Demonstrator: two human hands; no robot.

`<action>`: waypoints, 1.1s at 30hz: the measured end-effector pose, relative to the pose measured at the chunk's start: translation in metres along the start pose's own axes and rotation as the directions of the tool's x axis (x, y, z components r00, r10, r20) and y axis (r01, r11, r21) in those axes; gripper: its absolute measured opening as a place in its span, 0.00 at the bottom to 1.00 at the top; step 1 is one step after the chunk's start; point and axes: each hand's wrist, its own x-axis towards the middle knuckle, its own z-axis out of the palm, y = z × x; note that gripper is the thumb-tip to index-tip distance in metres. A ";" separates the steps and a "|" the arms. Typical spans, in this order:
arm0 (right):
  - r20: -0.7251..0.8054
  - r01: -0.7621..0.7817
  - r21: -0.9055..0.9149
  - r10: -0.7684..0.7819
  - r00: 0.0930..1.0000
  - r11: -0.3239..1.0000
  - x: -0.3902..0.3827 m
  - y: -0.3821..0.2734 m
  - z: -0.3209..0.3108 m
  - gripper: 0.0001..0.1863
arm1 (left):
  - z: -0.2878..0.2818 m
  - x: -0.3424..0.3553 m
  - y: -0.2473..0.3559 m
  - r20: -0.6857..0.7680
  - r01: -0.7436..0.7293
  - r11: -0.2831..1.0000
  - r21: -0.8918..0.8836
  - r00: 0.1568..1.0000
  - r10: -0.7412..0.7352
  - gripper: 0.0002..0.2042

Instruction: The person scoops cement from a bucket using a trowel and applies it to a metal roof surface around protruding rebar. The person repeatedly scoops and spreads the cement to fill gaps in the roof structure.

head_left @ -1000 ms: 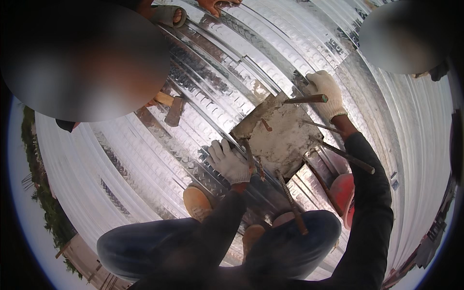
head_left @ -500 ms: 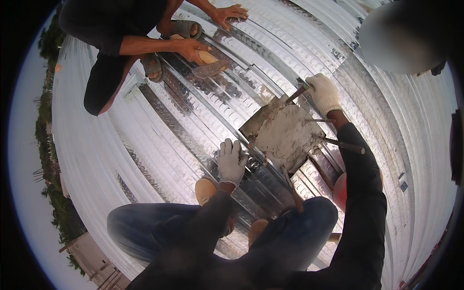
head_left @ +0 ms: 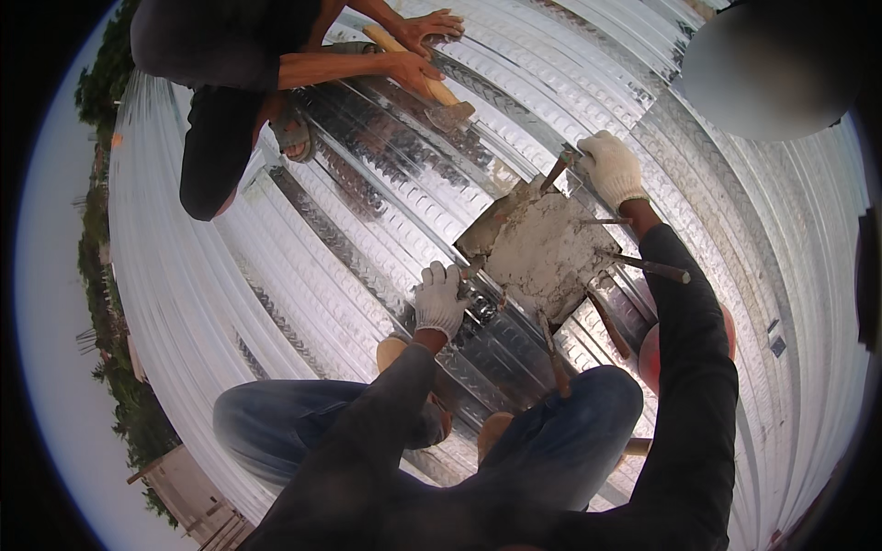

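Note:
A square patch of rough grey concrete sits in a cut-out of the shiny ribbed metal sheeting, and rusty steel bars stick out around it. At its far corner, my gloved right hand has its fingers curled at the upper end of a dark steel bar. My left hand, also gloved, lies beside the near-left corner with its fingers apart, close to a short bar end. Across from me, a co-worker's hand grips a hammer by its wooden handle; the other hand rests on the sheeting.
The co-worker squats at the far left in sandals. A blurred round shape fills the far right. Next to my right arm is a red rounded object, partly hidden. Another rusty bar leans near my right knee.
The co-worker's hammer has moved right, closer to the concrete. The bar at my right hand now stands at a steeper angle. My left hand has barely shifted.

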 end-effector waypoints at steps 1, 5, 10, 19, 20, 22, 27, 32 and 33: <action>0.007 -0.006 -0.004 0.006 1.000 1.000 -0.001 0.000 0.000 0.13 | 0.002 0.001 0.000 0.008 0.001 1.000 0.000 1.000 -0.001 0.29; -0.007 0.004 0.003 -0.004 1.000 1.000 -0.001 0.001 0.000 0.13 | 0.010 0.006 -0.002 0.065 0.014 1.000 0.015 0.998 -0.015 0.37; -0.007 0.004 0.006 -0.004 1.000 1.000 0.000 -0.001 0.002 0.12 | 0.018 0.009 -0.002 0.060 0.022 0.996 0.086 0.998 -0.027 0.39; -0.063 0.034 -0.002 -0.034 0.997 0.999 -0.002 -0.003 0.002 0.10 | 0.013 0.014 0.002 0.078 0.018 0.987 0.159 0.996 -0.030 0.38; -0.055 0.030 -0.011 -0.031 0.998 0.999 -0.003 -0.002 0.003 0.10 | 0.009 0.015 0.006 0.086 0.024 0.986 0.164 0.996 -0.038 0.38; -0.041 0.025 -0.026 -0.026 0.999 0.999 -0.002 0.000 0.003 0.10 | 0.005 0.016 0.009 0.085 0.027 0.985 0.171 0.995 -0.043 0.38; -0.031 0.034 -0.044 -0.036 0.999 0.998 0.000 0.001 0.004 0.10 | 0.005 0.015 0.006 0.061 0.000 0.980 0.200 0.998 -0.013 0.37; -0.037 0.036 -0.026 -0.037 0.999 0.999 -0.001 0.002 0.003 0.09 | 0.004 0.017 0.007 0.115 0.034 0.982 0.187 0.992 -0.056 0.29; -0.039 0.036 -0.025 -0.037 0.999 0.999 -0.001 0.003 0.003 0.09 | 0.005 0.017 0.008 0.109 0.034 0.983 0.183 0.993 -0.054 0.30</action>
